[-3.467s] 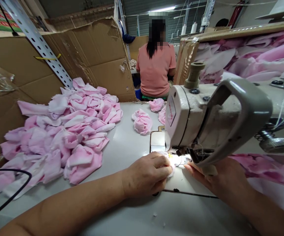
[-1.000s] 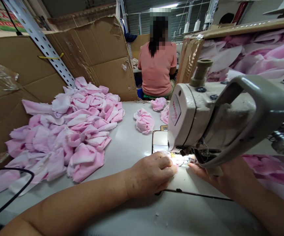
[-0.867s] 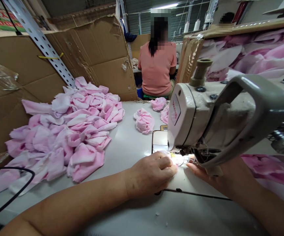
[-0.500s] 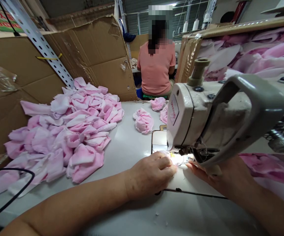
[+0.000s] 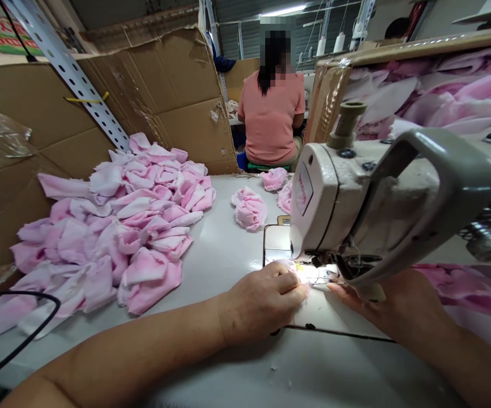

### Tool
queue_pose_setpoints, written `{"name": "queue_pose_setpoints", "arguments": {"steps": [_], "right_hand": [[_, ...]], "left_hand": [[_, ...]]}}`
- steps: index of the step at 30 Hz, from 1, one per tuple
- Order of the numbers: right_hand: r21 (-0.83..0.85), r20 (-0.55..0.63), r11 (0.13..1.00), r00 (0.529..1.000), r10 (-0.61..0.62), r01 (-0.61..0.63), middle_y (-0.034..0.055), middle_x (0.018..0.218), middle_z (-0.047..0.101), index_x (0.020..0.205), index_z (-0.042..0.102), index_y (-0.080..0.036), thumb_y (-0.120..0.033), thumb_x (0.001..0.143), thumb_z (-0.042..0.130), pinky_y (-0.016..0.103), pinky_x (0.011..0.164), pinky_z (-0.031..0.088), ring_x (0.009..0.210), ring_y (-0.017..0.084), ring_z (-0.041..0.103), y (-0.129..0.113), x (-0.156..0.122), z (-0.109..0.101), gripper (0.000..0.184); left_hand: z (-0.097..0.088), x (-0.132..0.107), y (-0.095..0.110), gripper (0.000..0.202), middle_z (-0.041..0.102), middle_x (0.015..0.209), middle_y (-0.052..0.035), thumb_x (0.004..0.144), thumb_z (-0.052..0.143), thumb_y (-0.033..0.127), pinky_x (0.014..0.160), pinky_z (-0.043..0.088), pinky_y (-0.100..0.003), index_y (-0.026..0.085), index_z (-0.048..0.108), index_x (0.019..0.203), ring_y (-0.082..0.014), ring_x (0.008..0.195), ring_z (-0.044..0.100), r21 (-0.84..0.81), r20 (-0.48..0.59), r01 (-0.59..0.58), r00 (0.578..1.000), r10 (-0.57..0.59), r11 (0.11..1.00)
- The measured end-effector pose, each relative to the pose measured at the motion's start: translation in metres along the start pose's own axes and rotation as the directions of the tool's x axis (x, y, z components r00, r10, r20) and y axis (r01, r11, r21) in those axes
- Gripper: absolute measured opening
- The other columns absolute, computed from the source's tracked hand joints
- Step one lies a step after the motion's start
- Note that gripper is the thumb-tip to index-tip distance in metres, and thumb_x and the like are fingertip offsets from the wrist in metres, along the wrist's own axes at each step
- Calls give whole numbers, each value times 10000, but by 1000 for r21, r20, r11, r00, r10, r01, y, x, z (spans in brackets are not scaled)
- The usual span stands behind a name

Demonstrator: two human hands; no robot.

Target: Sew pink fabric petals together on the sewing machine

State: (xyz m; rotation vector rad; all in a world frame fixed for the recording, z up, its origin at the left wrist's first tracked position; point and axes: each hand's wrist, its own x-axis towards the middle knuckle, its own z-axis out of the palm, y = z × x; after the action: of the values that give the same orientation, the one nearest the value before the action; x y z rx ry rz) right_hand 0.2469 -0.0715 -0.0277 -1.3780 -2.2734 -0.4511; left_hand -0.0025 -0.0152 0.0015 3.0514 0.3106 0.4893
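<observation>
A white sewing machine (image 5: pixel 313 192) stands on the table, its lamp lighting the needle plate. My left hand (image 5: pixel 273 300) is closed at the left of the needle area, its fingers curled round a pink fabric piece (image 5: pixel 287 264) that is mostly hidden beneath them. Across the plate, my right hand (image 5: pixel 402 309) reaches in from the right, with fingers extended toward the presser foot (image 5: pixel 324 272). Part of it is hidden behind the machine's grey guard (image 5: pixel 453 170), and I see nothing held in it. Gathered pink fabric rosettes (image 5: pixel 249 208) lie beyond the plate.
A heap of pink and white fabric pieces (image 5: pixel 118 226) covers the table's left side, against cardboard (image 5: pixel 164 90). More pink cloth fills a box (image 5: pixel 330 96) behind the machine. A black cable (image 5: pixel 37 340) curves at lower left. A person in a salmon shirt (image 5: pixel 270 119) sits ahead.
The view has shifted very slightly. Both hands stay almost in place beside the presser foot, the left still closed on the fabric.
</observation>
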Motion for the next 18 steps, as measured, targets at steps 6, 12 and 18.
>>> {"name": "queue_pose_setpoints", "arguments": {"steps": [6,12,18], "right_hand": [[30,83,998,995,52,-55,54,757,658,835,686,-197,-335,888,538,278,537,323,617,169,562,-1,-2,1,209],[2,66,998,996,57,-57,28,692,640,796,682,-200,-366,900,519,280,503,272,521,136,499,-2,-3,3,256],[-13,68,999,996,53,-52,36,694,643,794,673,-200,-349,896,520,280,510,291,548,150,521,-2,-1,5,236]], "left_hand": [[3,-1,-1,224,614,996,-86,902,470,112,893,469,-309,113,547,1112,-185,884,522,-17,-43,-9,999,8,1000],[3,-1,-1,231,611,1032,-96,898,477,106,912,468,-309,113,543,1120,-185,921,526,-39,-68,-9,998,7,999],[3,-1,0,248,626,1017,-85,907,464,106,931,463,-307,128,531,1145,-177,943,528,-58,-67,-7,998,3,998]]}}
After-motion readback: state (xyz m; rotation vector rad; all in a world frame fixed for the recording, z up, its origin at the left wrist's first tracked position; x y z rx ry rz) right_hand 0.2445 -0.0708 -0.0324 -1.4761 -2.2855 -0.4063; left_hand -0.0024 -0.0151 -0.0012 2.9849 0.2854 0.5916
